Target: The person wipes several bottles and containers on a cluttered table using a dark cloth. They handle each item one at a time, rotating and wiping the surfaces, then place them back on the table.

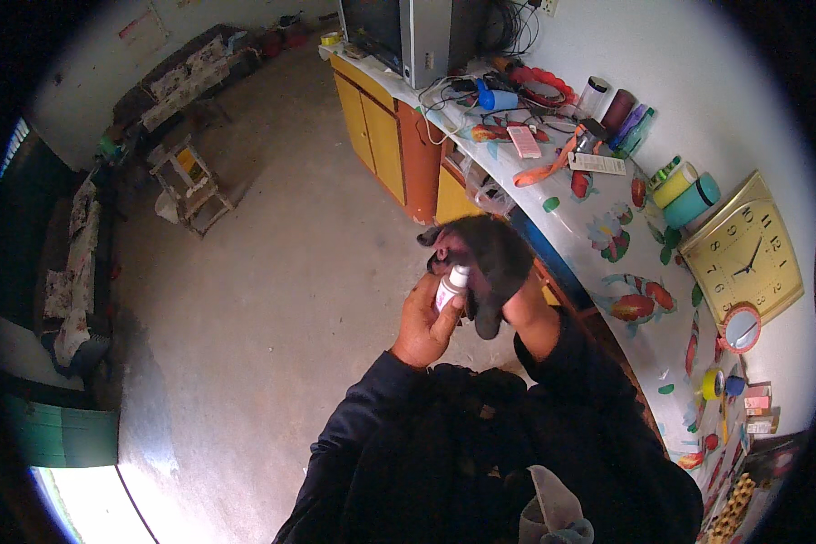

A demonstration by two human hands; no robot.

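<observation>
In my left hand (423, 325) is a small bottle (447, 294) with a white cap, tilted up, its label bearing pink marks. Fingers and thumb close around its body. A dark, glove-like fabric piece (500, 255) covers my right hand (532, 314), leaving bare skin in view only near the wrist. The piece has finger-like ends and a purplish inner side, which lies right against the bottle's cap. Whether the covered fingers grip anything is hidden. Both hands are before my body, above the floor and beside the long table.
A long table (585, 224) with a fish-patterned cover curves along my right. On it are a gold clock (744, 251), tape (712, 384), a red-framed mirror (544, 87) and a television (408, 41). A wooden stool (194, 187) stands on the concrete floor (279, 285).
</observation>
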